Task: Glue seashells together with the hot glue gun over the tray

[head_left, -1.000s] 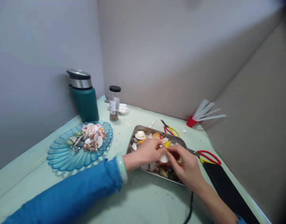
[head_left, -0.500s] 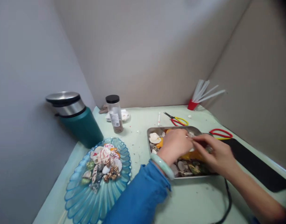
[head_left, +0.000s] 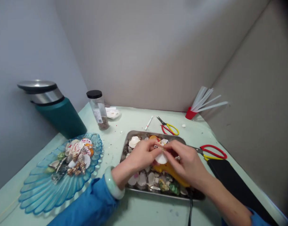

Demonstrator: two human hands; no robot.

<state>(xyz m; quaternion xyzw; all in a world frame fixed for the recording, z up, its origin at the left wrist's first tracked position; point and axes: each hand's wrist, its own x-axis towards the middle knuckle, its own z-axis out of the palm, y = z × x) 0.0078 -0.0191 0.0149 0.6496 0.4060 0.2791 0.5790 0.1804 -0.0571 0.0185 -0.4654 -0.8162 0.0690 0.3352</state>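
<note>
Over a metal tray (head_left: 158,195) of shells, my two hands meet at the fingertips. My left hand (head_left: 146,153) is closed in a pinch at the upper edge of a white seashell (head_left: 161,158). My right hand (head_left: 187,160) also pinches that edge, from the other side. Fingers cover the shell's top, so any small part between them is hidden. Beneath the hands lies a yellow tool (head_left: 174,176) like a glue gun, partly covered by my right hand. A black cord (head_left: 190,208) runs from the tray's near right corner.
At left stand a blue glass dish (head_left: 47,194) of shells, a teal bottle (head_left: 61,116) and a black-lidded jar (head_left: 99,111). Behind the tray lie a white marker (head_left: 149,123) and scissors (head_left: 168,127). Red-and-yellow scissors (head_left: 212,152), a black slab (head_left: 238,185) and a red cup (head_left: 190,113) of translucent sticks are right.
The view has shifted, so the tray and dish appear farther left. My hands have come down and turned, and a white shell now shows below the fingertips.
</note>
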